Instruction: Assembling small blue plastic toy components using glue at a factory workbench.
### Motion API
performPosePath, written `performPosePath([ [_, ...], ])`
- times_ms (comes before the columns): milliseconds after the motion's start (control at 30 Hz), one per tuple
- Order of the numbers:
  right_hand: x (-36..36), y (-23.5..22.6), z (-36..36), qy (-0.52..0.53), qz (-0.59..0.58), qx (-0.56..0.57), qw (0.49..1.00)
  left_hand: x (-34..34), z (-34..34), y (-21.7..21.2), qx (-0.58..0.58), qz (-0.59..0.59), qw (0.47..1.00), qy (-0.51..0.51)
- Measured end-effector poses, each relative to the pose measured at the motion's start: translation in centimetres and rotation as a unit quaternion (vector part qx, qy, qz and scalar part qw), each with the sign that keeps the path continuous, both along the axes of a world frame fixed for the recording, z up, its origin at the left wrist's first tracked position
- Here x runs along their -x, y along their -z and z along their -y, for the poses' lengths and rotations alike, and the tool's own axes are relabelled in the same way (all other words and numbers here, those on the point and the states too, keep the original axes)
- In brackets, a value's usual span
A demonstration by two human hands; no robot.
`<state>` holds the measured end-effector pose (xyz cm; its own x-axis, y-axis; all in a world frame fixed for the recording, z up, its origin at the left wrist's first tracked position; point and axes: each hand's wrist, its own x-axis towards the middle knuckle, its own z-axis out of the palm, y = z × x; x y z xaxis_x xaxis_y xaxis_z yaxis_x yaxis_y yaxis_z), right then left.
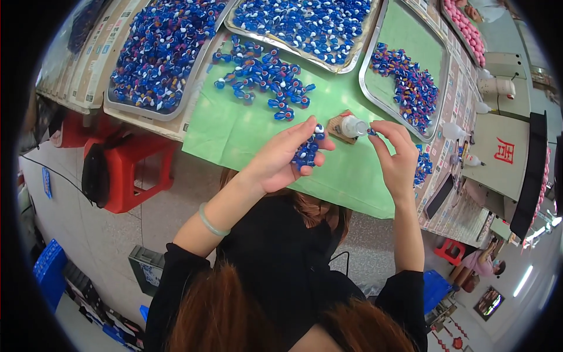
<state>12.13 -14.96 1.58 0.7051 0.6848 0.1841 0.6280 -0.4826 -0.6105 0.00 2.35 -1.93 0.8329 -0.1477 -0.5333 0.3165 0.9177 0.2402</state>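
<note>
My left hand is cupped palm up, its fingers curled around several small glossy blue pieces with white parts. To its right, my right hand pinches one small blue piece between thumb and fingertips. That piece is at the clear round end of a small white bottle, and I cannot tell whether they touch. The bottle is tilted on a brown block on the green cloth. Beyond my left hand, a loose pile of similar blue pieces is spread on the cloth.
Metal trays of small blue pieces stand at the left, at the far middle and at the right. More blue pieces and a black phone lie beyond my right wrist. A red stool stands left.
</note>
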Motion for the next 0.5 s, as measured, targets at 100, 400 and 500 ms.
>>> performPosePath([
  [100,-0.3,0.3,-0.4,-0.039,0.062,0.027,0.997,0.0,0.0,0.3,-0.017,0.014,1.000,0.015],
  [400,-0.1,-0.4,-0.8,-0.051,0.107,0.020,0.993,0.3,0.8,0.9,-0.041,0.072,0.996,0.038],
  [500,0.6,-0.7,-0.2,0.047,-0.019,-0.050,0.997,0.0,1.3,0.3,-0.034,0.056,0.997,0.039],
])
